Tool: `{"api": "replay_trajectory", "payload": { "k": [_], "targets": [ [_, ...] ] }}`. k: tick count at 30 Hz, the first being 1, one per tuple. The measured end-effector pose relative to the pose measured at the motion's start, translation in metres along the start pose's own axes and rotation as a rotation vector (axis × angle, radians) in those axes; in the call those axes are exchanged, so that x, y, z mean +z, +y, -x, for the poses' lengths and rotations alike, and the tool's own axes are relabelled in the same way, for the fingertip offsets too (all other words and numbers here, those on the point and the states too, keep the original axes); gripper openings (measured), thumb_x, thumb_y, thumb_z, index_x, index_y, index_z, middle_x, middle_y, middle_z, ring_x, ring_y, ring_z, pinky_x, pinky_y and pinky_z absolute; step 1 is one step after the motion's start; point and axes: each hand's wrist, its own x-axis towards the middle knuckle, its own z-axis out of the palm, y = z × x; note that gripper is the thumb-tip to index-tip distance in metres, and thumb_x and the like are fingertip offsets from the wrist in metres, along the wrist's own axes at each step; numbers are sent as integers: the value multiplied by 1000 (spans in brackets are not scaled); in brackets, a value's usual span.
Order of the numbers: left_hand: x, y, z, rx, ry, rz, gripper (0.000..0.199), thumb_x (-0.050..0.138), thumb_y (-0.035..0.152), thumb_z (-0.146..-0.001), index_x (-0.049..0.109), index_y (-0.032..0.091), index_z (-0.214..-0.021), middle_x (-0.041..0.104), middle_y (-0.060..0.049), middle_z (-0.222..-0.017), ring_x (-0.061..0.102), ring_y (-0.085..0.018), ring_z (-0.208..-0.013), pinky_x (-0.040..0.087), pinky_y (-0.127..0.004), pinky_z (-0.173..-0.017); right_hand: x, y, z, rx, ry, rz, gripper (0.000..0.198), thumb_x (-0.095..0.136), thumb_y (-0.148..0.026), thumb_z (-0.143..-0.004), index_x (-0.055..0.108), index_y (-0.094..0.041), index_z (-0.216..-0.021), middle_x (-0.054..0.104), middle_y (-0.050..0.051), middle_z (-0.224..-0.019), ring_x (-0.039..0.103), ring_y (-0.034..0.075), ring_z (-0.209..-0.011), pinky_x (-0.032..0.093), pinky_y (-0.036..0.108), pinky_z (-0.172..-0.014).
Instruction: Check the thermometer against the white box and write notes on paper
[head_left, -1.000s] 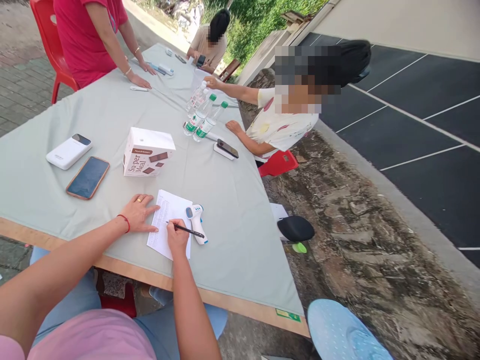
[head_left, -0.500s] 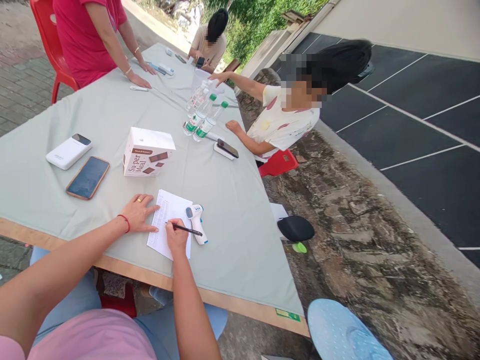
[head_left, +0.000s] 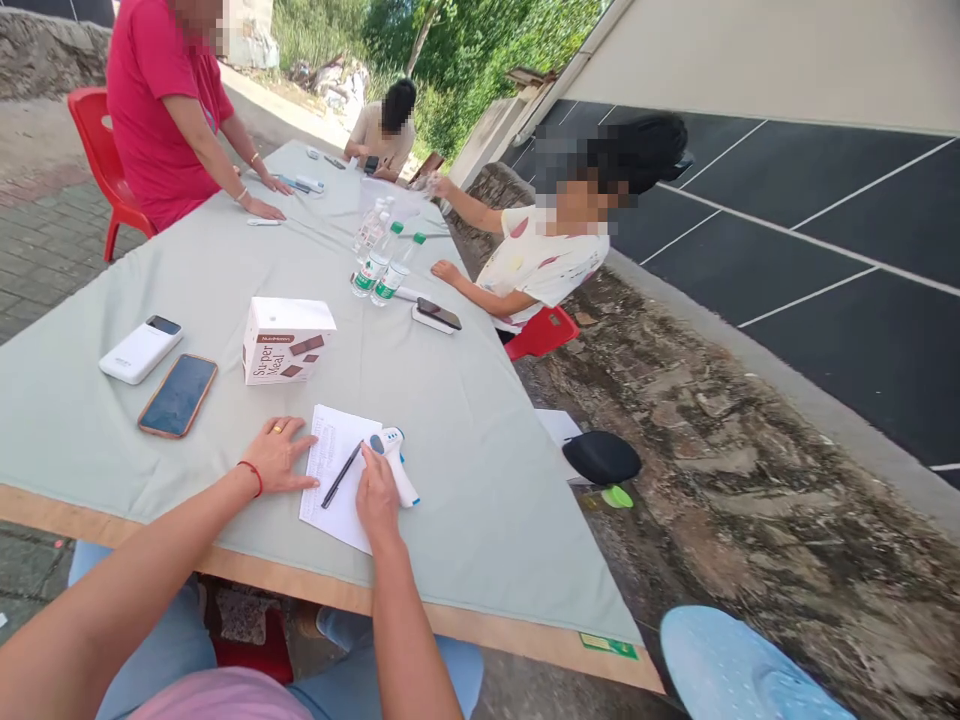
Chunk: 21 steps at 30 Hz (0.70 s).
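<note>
My left hand [head_left: 281, 455] lies flat on the left edge of a white sheet of paper [head_left: 346, 530] with small rows of writing, fingers spread. A black pen [head_left: 341, 477] rests slantwise on that sheet, its upper end close by the fingertips of my right hand [head_left: 379, 495]. Those fingers are slightly bent and reach over the paper's right side, beside a white and blue infrared thermometer [head_left: 401, 470]. Whether they touch the thermometer is hard to see. A white box [head_left: 281, 345] marked "Super Meal" stands beyond the paper.
On the cloth-covered table [head_left: 465, 480] lie a phone [head_left: 178, 397], a white power bank [head_left: 141, 350] and another phone [head_left: 437, 314]. Several water bottles [head_left: 375, 265] stand farther back. Three other people sit or stand around the table. A black cap-like object [head_left: 601, 456] is off its right edge.
My right hand has let go of the pen, which lies on the sheet now, and has shifted right toward the thermometer. My left hand stays on the paper. The camera view has tilted up.
</note>
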Motion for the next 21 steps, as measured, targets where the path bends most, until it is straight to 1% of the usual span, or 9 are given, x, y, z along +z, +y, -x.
{"api": "replay_trajectory", "payload": {
  "k": [3,7,9,10,13,15,17,19,21],
  "targets": [
    [-3,-2,1,3,25,6,71,63,67,-72,59,21,-126,49,-15,-132,45,-33,-123,31,-50,-107,2,2,0,11,202,143,41,32,-21,-93,58,-16,-124,63,16,-112,59,24,-105,46,43,-92],
    [-9,-3,2,-21,42,16,65,64,61,-74,60,21,-124,51,-15,-130,46,-33,-122,33,-51,-107,2,13,-3,200,429,379,38,44,-29,-88,60,-17,-120,60,19,-120,54,34,-113,39,53,-93],
    [-9,-4,3,-29,60,29,62,64,59,-75,61,21,-123,51,-15,-130,46,-34,-122,34,-51,-107,5,24,-5,289,426,447,41,49,-35,-83,61,-15,-117,58,22,-124,52,38,-114,39,54,-91],
    [-8,-5,3,-32,76,37,60,63,58,-76,61,22,-123,52,-14,-129,47,-33,-122,35,-51,-107,7,30,-5,310,379,456,41,51,-37,-82,62,-14,-114,60,22,-121,54,38,-110,39,52,-90],
    [-6,-12,2,-37,108,50,52,60,55,-79,60,26,-123,54,-12,-128,51,-32,-119,38,-52,-105,15,44,-9,295,258,418,35,51,-36,-81,65,-17,-107,66,17,-112,58,33,-103,41,45,-88],
    [-12,-14,-5,-69,72,81,51,57,56,-81,60,26,-122,56,-11,-128,52,-33,-119,38,-53,-105,19,47,-12,282,239,400,32,51,-35,-82,65,-19,-107,67,14,-111,58,30,-104,41,42,-88],
    [-32,-8,-16,-134,-39,172,57,51,59,-83,58,21,-125,57,-14,-128,54,-33,-118,41,-52,-104,20,47,-16,286,238,396,31,52,-34,-82,66,-20,-106,68,13,-110,58,30,-105,40,41,-88],
    [-71,12,-24,-169,-143,329,65,41,62,-87,52,16,-132,57,-17,-129,57,-32,-116,45,-49,-100,20,44,-20,300,237,399,29,53,-33,-82,66,-21,-105,69,12,-109,58,29,-105,40,40,-89],
    [-121,46,-22,-12,-89,483,69,36,66,-88,48,18,-136,55,-16,-134,52,-30,-123,42,-48,-105,20,40,-24,313,232,413,28,54,-32,-82,66,-20,-104,69,11,-108,58,28,-105,39,39,-90]
  ]
}}
